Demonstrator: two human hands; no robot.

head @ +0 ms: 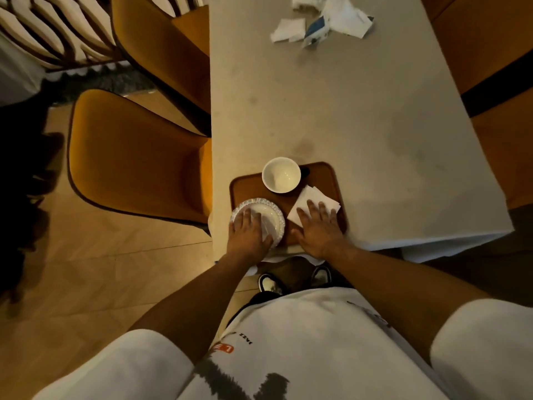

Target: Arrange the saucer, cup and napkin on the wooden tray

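Observation:
A brown wooden tray (320, 176) lies at the near end of the table. A white cup (281, 175) stands upright at the tray's far edge, its dark handle pointing right. A white saucer (268, 210) with a ribbed rim rests on the tray's near left corner; my left hand (248, 232) lies flat on it, thumb at its near rim. A folded white napkin (311, 197) sits on the tray's right side, and my right hand (318, 226) presses flat on its near part with fingers spread.
The pale table (331, 105) runs away from me. Crumpled white tissues and a blue-and-white packet (326, 21) lie at its far end. Orange chairs (135, 157) stand on the left, and more on the right (496, 53). My shoes (271, 284) show below the table edge.

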